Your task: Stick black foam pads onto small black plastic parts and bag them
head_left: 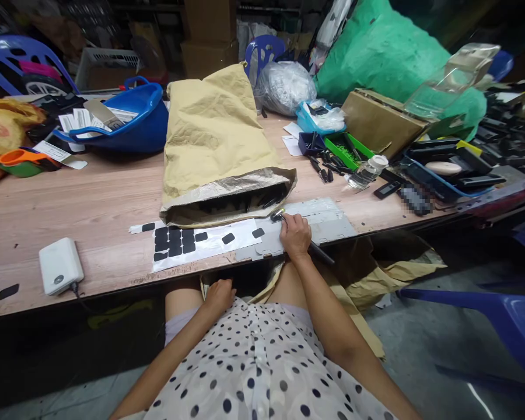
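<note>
Right hand (296,234) grips slim black rod (322,253) by open tan paper sack's (219,128) mouth; left hand (220,295) below sack, grip unclear.

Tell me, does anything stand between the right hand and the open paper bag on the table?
Nothing visible blocks it; only the shiny end of the held dark object lies between the right hand and the paper bag.

Black rod (322,253) partly hidden by right fingers (290,226); dark object (416,199) blurred.
</note>
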`<state>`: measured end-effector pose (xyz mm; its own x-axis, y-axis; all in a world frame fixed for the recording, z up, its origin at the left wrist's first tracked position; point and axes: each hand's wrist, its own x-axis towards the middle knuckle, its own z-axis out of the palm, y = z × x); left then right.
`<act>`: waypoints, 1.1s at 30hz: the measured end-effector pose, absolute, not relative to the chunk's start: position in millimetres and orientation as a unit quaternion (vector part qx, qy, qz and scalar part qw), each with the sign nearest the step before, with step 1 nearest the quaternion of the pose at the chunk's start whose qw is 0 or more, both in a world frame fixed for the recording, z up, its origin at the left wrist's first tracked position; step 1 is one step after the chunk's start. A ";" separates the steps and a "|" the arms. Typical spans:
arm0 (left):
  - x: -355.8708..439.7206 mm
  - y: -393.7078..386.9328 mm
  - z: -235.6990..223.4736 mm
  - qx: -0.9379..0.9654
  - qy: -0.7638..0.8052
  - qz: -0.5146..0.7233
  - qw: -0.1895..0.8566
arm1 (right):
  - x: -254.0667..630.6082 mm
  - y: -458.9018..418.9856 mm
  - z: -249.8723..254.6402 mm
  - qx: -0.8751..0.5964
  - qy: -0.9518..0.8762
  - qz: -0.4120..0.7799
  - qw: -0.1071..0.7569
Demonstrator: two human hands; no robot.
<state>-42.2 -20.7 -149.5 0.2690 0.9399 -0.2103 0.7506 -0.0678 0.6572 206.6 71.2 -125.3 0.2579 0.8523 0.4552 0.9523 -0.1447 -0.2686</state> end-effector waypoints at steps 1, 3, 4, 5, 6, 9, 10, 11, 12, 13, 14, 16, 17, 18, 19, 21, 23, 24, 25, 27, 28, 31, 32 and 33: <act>-40.1 -18.6 -146.3 0.722 0.582 0.126 0.353 | 206.3 71.1 -125.1 -0.751 -0.601 -0.096 0.257; -31.4 -9.2 -132.1 0.728 0.561 0.113 0.377 | 206.0 70.9 -124.7 -0.751 -0.600 -0.093 0.259; -25.7 -0.7 -122.0 0.728 0.553 0.123 0.387 | 205.8 70.8 -124.5 -0.751 -0.600 -0.091 0.261; -19.7 10.9 -111.1 0.721 0.547 0.148 0.399 | 205.7 70.6 -124.1 -0.751 -0.600 -0.090 0.261; -14.1 25.5 -100.1 0.705 0.558 0.198 0.390 | 205.5 70.5 -123.8 -0.751 -0.600 -0.088 0.261; -1.9 80.7 -73.8 0.642 0.636 0.294 0.312 | 205.0 70.4 -122.8 -0.755 -0.598 -0.084 0.255; 0.6 99.3 -68.7 0.621 0.661 0.302 0.292 | 204.8 70.5 -122.7 -0.756 -0.598 -0.083 0.254; 2.8 116.2 -65.6 0.606 0.680 0.305 0.277 | 204.7 70.5 -122.7 -0.756 -0.598 -0.083 0.254; 5.0 130.6 -64.2 0.593 0.697 0.304 0.265 | 204.5 70.6 -122.9 -0.755 -0.598 -0.083 0.256; 7.2 142.3 -64.0 0.580 0.713 0.298 0.258 | 204.4 70.6 -123.1 -0.754 -0.598 -0.083 0.258; 9.6 151.1 -64.6 0.567 0.728 0.289 0.254 | 204.3 70.6 -123.3 -0.753 -0.599 -0.084 0.261; 14.2 161.2 -66.0 0.542 0.755 0.265 0.256 | 204.1 70.4 -123.8 -0.750 -0.599 -0.087 0.266; 15.8 163.1 -66.1 0.530 0.767 0.252 0.260 | 204.0 70.3 -123.9 -0.750 -0.599 -0.088 0.267; 16.5 163.5 -65.7 0.520 0.776 0.239 0.265 | 203.9 70.3 -124.0 -0.750 -0.598 -0.089 0.268; 16.1 162.4 -64.7 0.512 0.782 0.230 0.272 | 203.8 70.2 -123.9 -0.751 -0.597 -0.090 0.268; 11.2 156.6 -62.5 0.515 0.770 0.237 0.292 | 203.5 70.1 -123.7 -0.752 -0.594 -0.093 0.268; 1.6 146.1 -62.1 0.541 0.726 0.281 0.318 | 203.2 69.9 -123.4 -0.753 -0.593 -0.094 0.269; -4.1 139.3 -63.1 0.557 0.696 0.307 0.332 | 203.1 69.9 -123.3 -0.753 -0.593 -0.094 0.269; -10.0 131.9 -64.9 0.572 0.667 0.328 0.346 | 203.1 69.8 -123.3 -0.753 -0.594 -0.092 0.269; -20.4 116.5 -70.4 0.592 0.630 0.339 0.370 | 203.4 69.8 -123.5 -0.754 -0.595 -0.086 0.266; -24.4 109.3 -73.5 0.600 0.621 0.332 0.379 | 203.7 69.8 -123.7 -0.755 -0.595 -0.083 0.264; -30.6 93.9 -80.9 0.637 0.605 0.290 0.379 | 204.8 70.1 -124.6 -0.755 -0.594 -0.093 0.262; -31.0 91.0 -82.3 0.654 0.599 0.276 0.370 | 205.1 70.3 -124.9 -0.753 -0.595 -0.100 0.263; -30.9 89.2 -83.0 0.672 0.593 0.264 0.356 | 205.5 70.5 -125.1 -0.751 -0.596 -0.107 0.264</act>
<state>-30.9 89.2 -83.0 0.1573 0.9853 -0.0669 0.6100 -0.0437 0.7912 205.5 70.5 -125.1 0.2679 0.8385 0.4744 0.9511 -0.1517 -0.2689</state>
